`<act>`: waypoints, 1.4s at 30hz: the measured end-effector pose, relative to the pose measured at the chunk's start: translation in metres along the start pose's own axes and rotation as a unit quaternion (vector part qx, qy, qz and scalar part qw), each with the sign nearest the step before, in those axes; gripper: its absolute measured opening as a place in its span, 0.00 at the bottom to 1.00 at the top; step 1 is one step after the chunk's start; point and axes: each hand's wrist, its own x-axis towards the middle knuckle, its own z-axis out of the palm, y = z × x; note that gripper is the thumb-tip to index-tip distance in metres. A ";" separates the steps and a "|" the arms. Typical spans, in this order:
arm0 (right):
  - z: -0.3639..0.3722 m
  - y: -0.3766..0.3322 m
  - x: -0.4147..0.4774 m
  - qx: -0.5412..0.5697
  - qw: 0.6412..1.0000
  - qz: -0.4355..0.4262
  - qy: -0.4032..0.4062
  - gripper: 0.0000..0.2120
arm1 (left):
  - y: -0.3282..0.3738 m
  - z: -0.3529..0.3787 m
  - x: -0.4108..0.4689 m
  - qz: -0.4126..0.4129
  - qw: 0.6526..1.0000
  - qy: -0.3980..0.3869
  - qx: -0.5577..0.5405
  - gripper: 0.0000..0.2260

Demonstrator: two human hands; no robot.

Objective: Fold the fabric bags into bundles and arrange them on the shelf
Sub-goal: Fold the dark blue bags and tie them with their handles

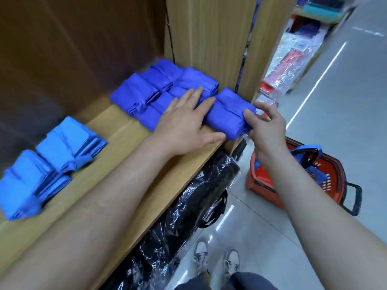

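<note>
The head view offers no readable writing: a white mark on the black plastic-wrapped goods [188, 206] below the board is too small and blurred to make out. On the wooden shelf [125, 135], a group of dark blue bundles [146, 88] lies in rows against the upright side panel [209, 38], each a fabric bag folded into a thick, soft-cornered block with layered edges showing at one end. The nearest dark blue bundle [226, 114] sits at the shelf's front right corner, touching its neighbours. The left hand [184, 122] lies flat with fingers spread, palm down across the bundles just beside it, the thumb stretched along the shelf's front edge. The right hand [266, 126] pinches the right end of that nearest bundle between thumb and curled fingers. Further left on the same board, well apart from the dark group, rest several light blue bundles [62, 143], folded the same way. On the grey floor [345, 101] stands a red basket [335, 170] with black handles, holding a loose blue bag [316, 173]. Pale shoes [201, 256] show below.
</note>
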 end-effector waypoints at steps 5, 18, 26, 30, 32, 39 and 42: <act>0.009 0.021 0.007 -0.030 0.995 -0.025 0.089 0.13 | -0.006 0.015 0.013 -0.001 0.997 0.022 0.080 0.38; -0.014 0.008 0.020 -0.002 0.995 0.061 -0.073 0.17 | 0.014 0.006 0.003 -0.050 0.989 0.106 -0.093 0.31; -0.003 0.015 0.013 -0.128 0.988 -0.056 -0.069 0.21 | -0.022 0.002 0.016 -0.119 0.991 -0.015 0.055 0.29; -0.003 0.019 0.019 -0.084 0.992 -0.018 -0.088 0.17 | -0.017 0.006 0.014 -0.135 0.990 0.004 0.047 0.27; -0.007 0.016 0.021 -0.085 0.990 0.001 -0.117 0.16 | -0.013 0.003 0.015 -0.136 0.990 0.019 0.023 0.28; -0.022 0.003 0.022 -0.107 0.982 0.018 -0.153 0.27 | 0.025 -0.008 0.008 -0.097 0.983 0.144 -0.061 0.21; -0.041 -0.004 0.023 -0.122 0.981 0.014 -0.152 0.27 | 0.066 -0.009 0.004 -0.050 0.970 0.219 -0.096 0.16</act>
